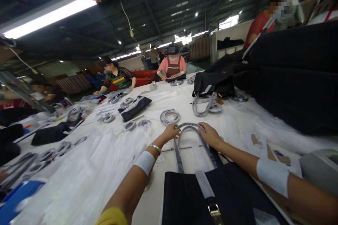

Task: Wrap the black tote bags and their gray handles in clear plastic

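Note:
A black handbag (190, 197) with a gold buckle lies on the white table in front of me, its wrapped handles stretching away from me. My left hand (171, 133) has its fingers closed round the left side of the handle's curve (188, 125). On the right side of the same curve, my right hand (210, 134) grips the handle too. Grey-white wrapping covers the handles, and a wrapped strap (204, 184) runs down to the buckle. Just beyond my hands sits a coiled wrapped strap (169, 116).
Thin white plastic sheets (87, 179) cover the left side. Another black bag (213, 82) and a large black pile (293, 88) stand at the right. A folded black piece (134, 109) lies farther off. Co-workers (173, 65) work around the table's far side.

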`<state>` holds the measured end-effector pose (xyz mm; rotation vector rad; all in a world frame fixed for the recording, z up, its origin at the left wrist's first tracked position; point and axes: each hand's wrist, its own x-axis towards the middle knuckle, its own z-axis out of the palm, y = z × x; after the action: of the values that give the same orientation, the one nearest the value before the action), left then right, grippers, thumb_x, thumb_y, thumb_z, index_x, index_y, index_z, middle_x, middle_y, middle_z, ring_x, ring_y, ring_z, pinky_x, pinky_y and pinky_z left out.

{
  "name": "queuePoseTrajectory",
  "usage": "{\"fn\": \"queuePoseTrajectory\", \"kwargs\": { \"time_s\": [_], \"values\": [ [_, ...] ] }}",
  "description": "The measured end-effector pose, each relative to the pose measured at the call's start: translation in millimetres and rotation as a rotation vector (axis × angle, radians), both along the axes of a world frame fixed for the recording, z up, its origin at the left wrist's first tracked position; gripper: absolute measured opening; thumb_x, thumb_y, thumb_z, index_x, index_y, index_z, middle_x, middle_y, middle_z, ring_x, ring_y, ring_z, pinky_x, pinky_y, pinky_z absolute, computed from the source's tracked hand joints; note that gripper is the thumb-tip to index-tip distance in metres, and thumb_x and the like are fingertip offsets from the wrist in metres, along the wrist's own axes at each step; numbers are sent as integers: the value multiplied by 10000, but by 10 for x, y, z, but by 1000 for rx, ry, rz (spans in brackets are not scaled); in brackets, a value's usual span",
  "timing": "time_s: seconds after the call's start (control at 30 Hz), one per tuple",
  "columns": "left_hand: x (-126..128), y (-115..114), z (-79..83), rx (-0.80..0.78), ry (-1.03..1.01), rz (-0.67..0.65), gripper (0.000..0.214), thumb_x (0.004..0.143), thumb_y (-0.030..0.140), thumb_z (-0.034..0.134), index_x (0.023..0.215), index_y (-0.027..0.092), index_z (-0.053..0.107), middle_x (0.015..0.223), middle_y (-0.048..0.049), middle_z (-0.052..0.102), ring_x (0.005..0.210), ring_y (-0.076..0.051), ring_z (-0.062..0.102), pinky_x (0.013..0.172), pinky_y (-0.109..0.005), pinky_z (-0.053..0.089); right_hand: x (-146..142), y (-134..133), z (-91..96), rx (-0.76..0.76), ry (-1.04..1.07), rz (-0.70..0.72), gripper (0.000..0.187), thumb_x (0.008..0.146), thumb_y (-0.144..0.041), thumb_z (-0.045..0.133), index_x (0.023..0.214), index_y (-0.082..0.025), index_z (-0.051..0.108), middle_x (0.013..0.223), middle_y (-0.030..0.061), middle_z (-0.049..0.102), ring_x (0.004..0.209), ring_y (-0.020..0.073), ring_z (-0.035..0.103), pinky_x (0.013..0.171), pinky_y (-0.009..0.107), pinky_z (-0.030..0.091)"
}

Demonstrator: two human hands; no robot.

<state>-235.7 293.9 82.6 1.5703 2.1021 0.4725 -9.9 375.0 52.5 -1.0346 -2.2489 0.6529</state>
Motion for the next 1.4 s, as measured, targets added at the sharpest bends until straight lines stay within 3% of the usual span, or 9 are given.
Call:
{"fn": "queuePoseTrajectory", "kwargs": {
  "time_s": [0.13, 0.33, 0.57, 0.7, 0.9, 1.07, 1.2, 1.3, 1.4],
  "values": [
    [4, 151, -69, -43, -91, 41, 313, 951, 358, 585, 1181, 147, 594, 1109, -78, 645, 910, -185, 655, 779, -374, 576, -119, 134, -92, -51, -10, 20, 248, 947, -206, 479, 1114, -171, 659, 1099, 99, 699, 1042, 217, 639, 954, 373, 483],
    [155, 259, -210, 21, -108, 60, 324, 943, 388, 588, 1161, 149, 610, 1162, -84, 634, 1016, -223, 633, 879, -436, 541, -228, 275, -171, -115, -18, 36, 283, 972, -354, 573, 1174, -163, 623, 1202, 90, 639, 1082, 222, 618, 967, 460, 494],
    [85, 352, -113, 13, -243, 13, 330, 943, 414, 581, 1116, 137, 625, 1096, -67, 650, 958, -217, 646, 837, -409, 552, -304, 346, -85, -185, 33, 135, 224, 955, -349, 602, 1025, -143, 652, 1014, 47, 675, 945, 190, 647, 882, 408, 528],
    [36, 374, 83, -29, -384, -95, 350, 968, 447, 527, 1109, 139, 615, 983, -56, 664, 795, -156, 644, 733, -345, 553, -336, 342, 64, -173, 124, 117, 174, 939, -300, 561, 968, -153, 648, 880, 32, 677, 864, 188, 639, 827, 370, 517],
    [48, 258, 500, -83, -556, -303, 647, 900, 686, 442, 1083, 115, 684, 823, -68, 682, 627, -108, 538, 644, -263, 476, -324, 261, 347, -233, 288, 108, 261, 959, -314, 409, 1106, -201, 592, 880, 46, 711, 748, 180, 666, 646, 292, 546],
    [146, 186, 805, 101, -593, -261, 703, 877, 710, 451, 1252, 129, 579, 864, -44, 606, 640, -79, 506, 640, -223, 450, -237, 83, 614, -280, 303, 224, 408, 1022, -398, 294, 1186, -162, 583, 927, 96, 734, 682, 163, 696, 606, 275, 573],
    [209, 80, 1063, 215, -511, -230, 589, 831, 597, 625, 1178, 120, 616, 793, -6, 578, 625, -77, 472, 615, -216, 409, -124, -30, 772, -184, 205, 262, 438, 925, -422, 543, 1296, -188, 564, 815, 42, 731, 591, 174, 673, 631, 307, 573],
    [244, -62, 1259, 197, -437, -224, 432, 759, 523, 725, 833, 102, 667, 628, 27, 526, 561, -79, 417, 548, -227, 341, -25, -171, 912, -85, 164, 213, 532, 848, -355, 644, 1339, -174, 548, 1065, 107, 717, 912, 270, 697, 897, 421, 537],
    [258, -205, 1415, 131, -448, -237, 418, 751, 524, 718, 710, 120, 617, 612, 25, 528, 552, -85, 432, 536, -237, 328, 51, -506, 1113, 124, 260, 193, 498, 918, -359, 559, 1375, -168, 508, 1416, 142, 518, 1305, 305, 475, 1136, 469, 331]
  ]
}}
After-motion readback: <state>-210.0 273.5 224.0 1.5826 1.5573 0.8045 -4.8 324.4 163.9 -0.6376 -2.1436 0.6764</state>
